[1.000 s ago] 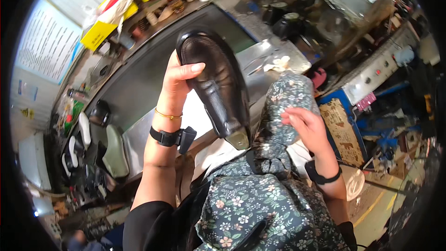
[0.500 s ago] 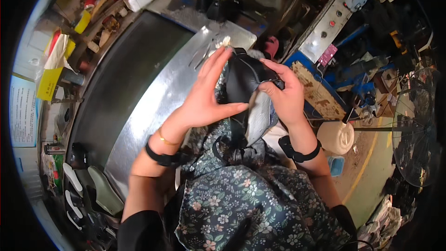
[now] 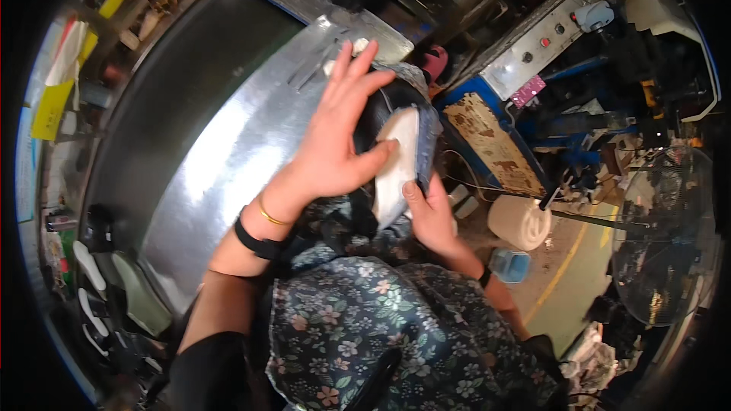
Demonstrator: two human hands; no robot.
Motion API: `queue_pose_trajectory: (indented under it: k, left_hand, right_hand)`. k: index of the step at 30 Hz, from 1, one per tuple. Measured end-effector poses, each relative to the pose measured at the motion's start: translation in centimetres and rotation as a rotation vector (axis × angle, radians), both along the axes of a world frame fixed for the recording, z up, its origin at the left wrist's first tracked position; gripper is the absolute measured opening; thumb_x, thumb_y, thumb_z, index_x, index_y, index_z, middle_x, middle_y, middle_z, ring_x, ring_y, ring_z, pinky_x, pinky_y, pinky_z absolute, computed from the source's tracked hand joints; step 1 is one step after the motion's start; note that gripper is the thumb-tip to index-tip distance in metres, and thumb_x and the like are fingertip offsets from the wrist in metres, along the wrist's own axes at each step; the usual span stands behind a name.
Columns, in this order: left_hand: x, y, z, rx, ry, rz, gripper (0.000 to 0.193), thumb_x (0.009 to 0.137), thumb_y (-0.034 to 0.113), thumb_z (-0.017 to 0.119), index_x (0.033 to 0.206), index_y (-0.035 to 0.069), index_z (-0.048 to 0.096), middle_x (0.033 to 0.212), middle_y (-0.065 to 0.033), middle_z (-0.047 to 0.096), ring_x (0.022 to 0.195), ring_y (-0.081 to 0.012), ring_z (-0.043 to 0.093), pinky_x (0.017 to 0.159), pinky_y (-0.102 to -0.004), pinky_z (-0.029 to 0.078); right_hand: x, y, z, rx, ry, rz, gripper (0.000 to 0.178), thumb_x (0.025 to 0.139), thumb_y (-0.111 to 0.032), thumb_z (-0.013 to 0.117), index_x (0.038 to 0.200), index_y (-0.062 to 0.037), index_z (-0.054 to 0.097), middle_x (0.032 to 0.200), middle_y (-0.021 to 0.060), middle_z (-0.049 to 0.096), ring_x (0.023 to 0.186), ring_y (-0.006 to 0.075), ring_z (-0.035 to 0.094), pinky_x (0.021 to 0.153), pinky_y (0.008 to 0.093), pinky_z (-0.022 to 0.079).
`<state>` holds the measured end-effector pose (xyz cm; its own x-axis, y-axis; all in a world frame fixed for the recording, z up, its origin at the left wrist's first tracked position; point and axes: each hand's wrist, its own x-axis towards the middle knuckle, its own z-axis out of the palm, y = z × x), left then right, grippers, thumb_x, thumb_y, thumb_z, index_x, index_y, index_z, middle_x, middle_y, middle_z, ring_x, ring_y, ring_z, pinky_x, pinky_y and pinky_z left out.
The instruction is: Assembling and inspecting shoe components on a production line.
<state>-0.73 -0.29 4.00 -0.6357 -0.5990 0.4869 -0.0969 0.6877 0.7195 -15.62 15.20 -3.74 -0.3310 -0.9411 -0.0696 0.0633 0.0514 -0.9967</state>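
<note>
Gripped in my right hand (image 3: 431, 217) is a dark shoe (image 3: 394, 175), with my thumb on the low end of its pale bottom and my other fingers mostly hidden behind it. My left hand (image 3: 327, 144) is spread wide, its thumb on the pale bottom and its fingers pointing up past the dark side. I cannot tell how hard that thumb is pushing. The shoe is tilted, up above my flowery apron (image 3: 358, 320), just off the near long edge of the shiny bench (image 3: 228, 160). Small white scraps (image 3: 360, 46) lie near the far right corner of the bench, close to my fingertips, and some thin tools (image 3: 303, 72) lie near them. A big dark panel (image 3: 205, 68) runs along the far edge. By the near left corner I see a green sole-shaped piece (image 3: 141, 297) and some white curved pieces (image 3: 90, 266). Over on my right is a blue-edged machine (image 3: 495, 144) with a red button. Lower down on that side are a round white tub (image 3: 520, 222), a small blue tub (image 3: 510, 266) and a big fan (image 3: 662, 236).
</note>
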Motion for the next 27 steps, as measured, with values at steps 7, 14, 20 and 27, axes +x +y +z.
queue_pose_trajectory:
  k: [7, 14, 20, 27]
  left_hand:
    - [-0.6, -0.9, 1.6, 0.749, 0.288, -0.178, 0.069, 0.078, 0.002, 0.077, 0.139, 0.005, 0.044, 0.127, -0.0035, 0.055, 0.112, -0.0126, 0.055, 0.097, -0.0278, 0.045]
    - [-0.9, 1.8, -1.6, 0.667, 0.159, -0.003, 0.067, 0.077, 0.015, 0.080, 0.134, 0.005, 0.047, 0.125, -0.0103, 0.053, 0.117, -0.0205, 0.051, 0.100, -0.0334, 0.042]
    - [0.1, 1.3, -1.8, 0.856, 0.271, -0.132, 0.069, 0.078, 0.008, 0.079, 0.136, 0.006, 0.042, 0.122, -0.0093, 0.055, 0.115, -0.0175, 0.052, 0.098, -0.0325, 0.044]
    - [0.8, 1.1, -1.8, 0.819, 0.239, -0.078, 0.070, 0.081, 0.006, 0.078, 0.139, 0.005, 0.040, 0.122, -0.0057, 0.056, 0.113, -0.0146, 0.053, 0.098, -0.0290, 0.043]
  right_hand:
    - [-5.1, 1.1, 6.9, 0.185, 0.166, 0.200, 0.034, 0.094, -0.005, 0.056, 0.127, 0.0039, 0.059, 0.093, -0.0015, 0.064, 0.081, 0.0015, 0.054, 0.068, 0.0193, 0.043]
    - [-4.4, 3.9, 5.2, 0.177, 0.246, 0.261, 0.050, 0.090, 0.000, 0.048, 0.140, 0.0052, 0.043, 0.123, 0.0130, 0.062, 0.110, 0.0166, 0.060, 0.096, 0.0314, 0.046]
    - [-10.4, 1.9, 0.1, 0.270, -0.502, 0.541, 0.044, 0.101, -0.028, 0.049, 0.135, -0.0001, 0.050, 0.126, 0.0155, 0.061, 0.120, 0.0208, 0.057, 0.102, 0.0346, 0.045]
    - [-2.3, -2.9, 3.2, 0.310, -0.340, 0.297, 0.056, 0.106, -0.044, 0.030, 0.131, 0.0007, 0.052, 0.117, 0.0136, 0.066, 0.095, 0.0227, 0.068, 0.084, 0.0332, 0.054]
